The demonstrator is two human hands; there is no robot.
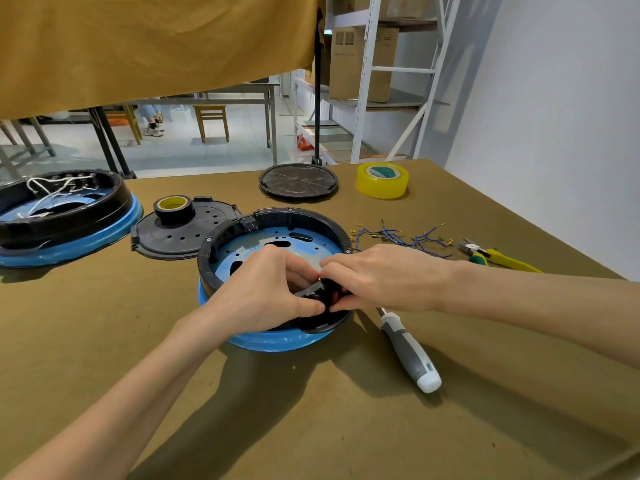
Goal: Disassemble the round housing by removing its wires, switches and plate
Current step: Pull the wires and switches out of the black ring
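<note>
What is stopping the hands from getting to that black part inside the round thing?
Nothing visible. The left hand and right hand already grip the black part at the near rim of the round housing.

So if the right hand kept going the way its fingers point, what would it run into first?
Probably the left hand: the right hand points leftward across the round housing, both pinching the black switch part between them.
</note>
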